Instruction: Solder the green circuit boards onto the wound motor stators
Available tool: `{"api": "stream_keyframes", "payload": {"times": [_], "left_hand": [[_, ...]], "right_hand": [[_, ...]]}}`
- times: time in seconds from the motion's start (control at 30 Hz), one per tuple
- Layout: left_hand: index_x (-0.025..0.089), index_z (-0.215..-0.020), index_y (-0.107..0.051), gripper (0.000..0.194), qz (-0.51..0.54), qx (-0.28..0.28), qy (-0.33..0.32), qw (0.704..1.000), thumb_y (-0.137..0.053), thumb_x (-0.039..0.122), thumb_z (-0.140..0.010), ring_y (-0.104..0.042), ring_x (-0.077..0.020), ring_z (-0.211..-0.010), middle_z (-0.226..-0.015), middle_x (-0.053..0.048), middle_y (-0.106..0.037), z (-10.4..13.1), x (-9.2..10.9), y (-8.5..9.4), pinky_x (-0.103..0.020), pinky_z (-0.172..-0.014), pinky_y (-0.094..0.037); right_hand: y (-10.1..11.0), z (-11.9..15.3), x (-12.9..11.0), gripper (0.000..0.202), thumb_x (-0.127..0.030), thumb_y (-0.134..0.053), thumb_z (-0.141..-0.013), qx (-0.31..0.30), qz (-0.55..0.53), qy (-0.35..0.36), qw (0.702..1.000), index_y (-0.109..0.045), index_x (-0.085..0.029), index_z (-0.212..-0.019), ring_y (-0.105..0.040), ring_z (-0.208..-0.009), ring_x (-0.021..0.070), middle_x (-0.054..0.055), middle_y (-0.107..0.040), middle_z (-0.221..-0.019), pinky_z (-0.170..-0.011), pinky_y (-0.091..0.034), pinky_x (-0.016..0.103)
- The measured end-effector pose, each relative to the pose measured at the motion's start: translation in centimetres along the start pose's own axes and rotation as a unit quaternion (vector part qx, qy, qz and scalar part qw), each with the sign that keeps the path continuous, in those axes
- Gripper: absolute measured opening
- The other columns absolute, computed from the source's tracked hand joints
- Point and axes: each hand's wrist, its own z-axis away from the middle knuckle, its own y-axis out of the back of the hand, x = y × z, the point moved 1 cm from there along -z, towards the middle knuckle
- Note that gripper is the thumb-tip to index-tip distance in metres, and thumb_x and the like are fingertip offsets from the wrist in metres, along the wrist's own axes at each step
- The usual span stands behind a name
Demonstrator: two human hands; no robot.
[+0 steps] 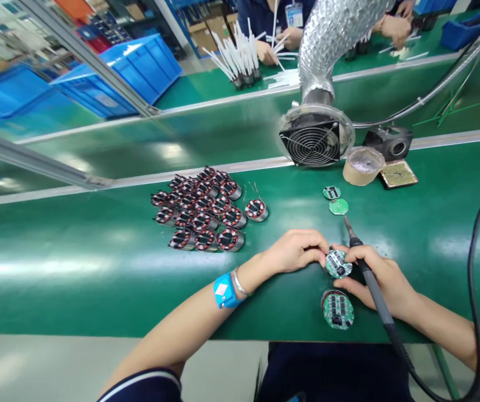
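A round green circuit board (339, 264) with black components is held between my two hands. My left hand (298, 250) pinches its left edge. Fingers of my right hand (378, 279) are at its right side, and the same hand holds a soldering iron (369, 279) whose tip points up and left, near a plain green disc (339, 207). Beside that disc lies a small round board (331, 192). Closer to my body sits another round board (337, 310) on a wound part. What lies under the held board is mostly hidden.
Several copper-wound motor stators (202, 206) stand in a group left of centre, one slightly apart (256, 210). Behind the boards are a fume duct with fan (315, 139), a tape roll (363, 165), a flat tin (398, 173) and a black holder (388, 143). People's hands work across the partition.
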Motion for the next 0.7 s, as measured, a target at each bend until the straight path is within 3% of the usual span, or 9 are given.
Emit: {"api": "stream_keyframes", "payload": {"times": [0.1, 0.23, 0.33, 0.43, 0.5, 0.6, 0.7], "left_hand": [[0.014, -0.084, -0.067, 0.019, 0.07, 0.025, 0.08, 0.994, -0.073, 0.032, -0.08, -0.064, -0.0124, -0.069, -0.077, -0.003, -0.068, 0.7, 0.3, 0.0, -0.022, -0.067, -0.052], [0.014, -0.111, -0.062, 0.037, 0.125, 0.052, 0.143, 0.98, -0.073, 0.031, -0.08, -0.067, -0.0166, -0.083, -0.1, -0.009, -0.067, 2.9, 1.7, -0.5, -0.03, -0.078, -0.057], [0.017, -0.135, -0.046, 0.068, 0.069, 0.049, 0.112, 0.99, -0.075, 0.036, -0.077, -0.06, -0.0256, -0.11, -0.127, -0.016, -0.056, 4.2, 3.5, -0.9, -0.04, -0.093, -0.054], [0.019, -0.151, -0.02, 0.103, 0.015, 0.009, 0.045, 0.999, -0.078, 0.049, -0.071, -0.037, -0.036, -0.136, -0.149, -0.021, -0.034, 4.4, 5.2, -1.5, -0.053, -0.11, -0.038], [0.019, -0.152, -0.017, 0.117, -0.022, -0.026, 0.003, 0.999, -0.079, 0.06, -0.062, -0.024, -0.0409, -0.142, -0.155, -0.023, -0.021, 4.1, 5.9, -2.2, -0.058, -0.115, -0.027], [0.023, -0.145, -0.037, 0.105, -0.097, -0.04, -0.031, 0.994, -0.075, 0.07, -0.059, -0.016, -0.0463, -0.143, -0.155, -0.022, -0.016, 3.4, 5.9, -3.4, -0.064, -0.114, -0.019], [0.024, -0.128, -0.058, 0.077, -0.163, -0.044, -0.009, 0.986, -0.07, 0.069, -0.067, -0.022, -0.0468, -0.141, -0.153, -0.022, -0.02, 2.6, 5.3, -4.0, -0.065, -0.11, -0.026]], "right_hand": [[0.0, 0.0, 0.1, 0.033, -0.031, -0.068, -0.084, 0.011, 0.005, -0.002, 1.0, -0.043, -0.028, -0.105, -0.069, -0.105, 0.0207, 0.009, -0.068, -0.123, -0.082, -0.059, 0.029], [0.3, 0.2, 0.5, 0.045, -0.035, -0.074, -0.079, 0.017, 0.012, -0.005, 1.0, -0.042, -0.027, -0.109, -0.065, -0.113, 0.0224, 0.012, -0.063, -0.129, -0.089, -0.057, 0.032], [0.9, 0.6, 0.6, 0.042, -0.027, -0.071, -0.08, 0.033, 0.016, 0.012, 0.999, -0.042, -0.026, -0.11, -0.064, -0.115, 0.0224, 0.012, -0.063, -0.129, -0.093, -0.054, 0.033], [1.5, 0.9, 0.3, 0.035, -0.018, -0.061, -0.082, 0.049, 0.018, 0.025, 0.998, -0.042, -0.025, -0.11, -0.065, -0.114, 0.0226, 0.012, -0.066, -0.125, -0.093, -0.054, 0.034], [1.8, 0.9, 0.1, 0.032, -0.015, -0.056, -0.083, 0.061, 0.023, 0.018, 0.998, -0.042, -0.026, -0.11, -0.065, -0.113, 0.0237, 0.012, -0.066, -0.125, -0.093, -0.055, 0.037], [1.9, 1.0, -0.1, 0.03, -0.015, -0.054, -0.084, 0.076, 0.03, 0.006, 0.997, -0.042, -0.027, -0.108, -0.067, -0.11, 0.024, 0.011, -0.067, -0.123, -0.09, -0.057, 0.038], [1.8, 1.1, 0.3, 0.025, -0.016, -0.053, -0.085, 0.084, 0.045, 0.004, 0.995, -0.044, -0.027, -0.106, -0.067, -0.109, 0.0231, 0.009, -0.068, -0.121, -0.088, -0.057, 0.036]]}}
